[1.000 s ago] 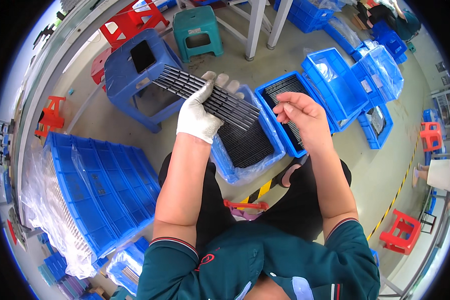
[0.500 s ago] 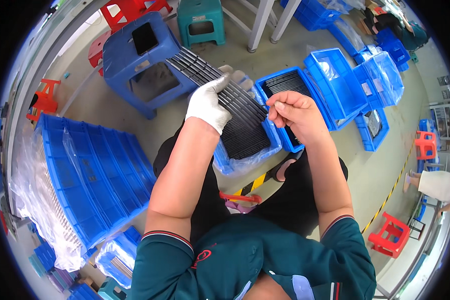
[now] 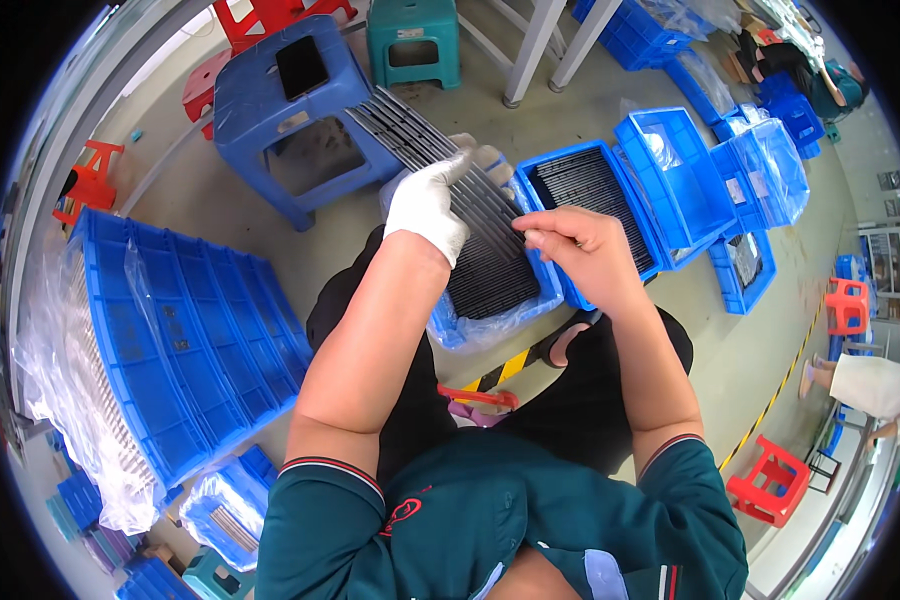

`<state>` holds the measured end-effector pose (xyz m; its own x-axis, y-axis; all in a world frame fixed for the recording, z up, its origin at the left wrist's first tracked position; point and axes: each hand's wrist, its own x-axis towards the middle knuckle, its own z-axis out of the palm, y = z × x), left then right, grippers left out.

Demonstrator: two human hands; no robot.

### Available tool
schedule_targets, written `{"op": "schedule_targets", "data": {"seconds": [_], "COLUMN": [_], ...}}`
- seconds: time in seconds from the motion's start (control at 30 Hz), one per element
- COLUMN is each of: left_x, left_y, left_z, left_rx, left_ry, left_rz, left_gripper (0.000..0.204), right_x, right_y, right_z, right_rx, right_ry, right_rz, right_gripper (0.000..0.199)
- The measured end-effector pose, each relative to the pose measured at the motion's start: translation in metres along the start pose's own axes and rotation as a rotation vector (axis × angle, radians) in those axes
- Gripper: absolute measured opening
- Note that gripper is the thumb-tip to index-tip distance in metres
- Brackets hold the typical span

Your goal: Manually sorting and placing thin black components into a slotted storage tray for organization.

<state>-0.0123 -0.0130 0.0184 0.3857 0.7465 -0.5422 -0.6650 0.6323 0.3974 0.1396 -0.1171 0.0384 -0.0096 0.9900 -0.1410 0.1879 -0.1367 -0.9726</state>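
A bundle of thin black rods [image 3: 420,140] is held slantwise in my left hand [image 3: 428,212], which wears a white glove and has its fingers wrapped round the rods. The bundle's far end points up and left toward the blue stool. My bare right hand [image 3: 588,250] pinches at the near end of a rod, thumb and fingertips together; the exact contact is small. Below the bundle stands a blue bin [image 3: 548,290] lined with clear plastic, with rows of black rods [image 3: 490,285] lying in it. Another blue bin [image 3: 645,215] of dark rods stands just right of it.
A blue stool [image 3: 240,110] carrying a black flat device [image 3: 302,68] stands ahead left, beside a green stool [image 3: 415,45]. Stacked blue crates [image 3: 190,340] rise at my left. More blue bins [image 3: 675,180] stand at right. Red stools [image 3: 770,482] and other people are farther off.
My right hand has moved slightly left, and its fingertips now meet the rod ends. The left hand still grips the bundle. The whole view has shifted a little.
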Motion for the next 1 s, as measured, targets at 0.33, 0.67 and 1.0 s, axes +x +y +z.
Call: {"op": "schedule_targets", "data": {"seconds": [0.33,0.67,1.0], "left_x": [0.003,0.003,0.003], "left_y": [-0.002,0.005,0.004], "left_z": [-0.001,-0.001,-0.003], "left_rx": [-0.051,-0.033,-0.050], "left_ry": [-0.017,0.030,-0.034], "left_rz": [-0.058,-0.029,-0.040], "left_gripper": [0.012,0.012,0.010], "right_x": [0.010,0.010,0.010], "right_y": [0.011,0.006,0.004], "right_z": [-0.004,-0.001,0.004], "right_rx": [-0.925,-0.599,-0.854], "right_ry": [0.311,0.408,0.407], "right_rz": [-0.716,-0.594,-0.856], "right_gripper": [0.009,0.008,0.010]}}
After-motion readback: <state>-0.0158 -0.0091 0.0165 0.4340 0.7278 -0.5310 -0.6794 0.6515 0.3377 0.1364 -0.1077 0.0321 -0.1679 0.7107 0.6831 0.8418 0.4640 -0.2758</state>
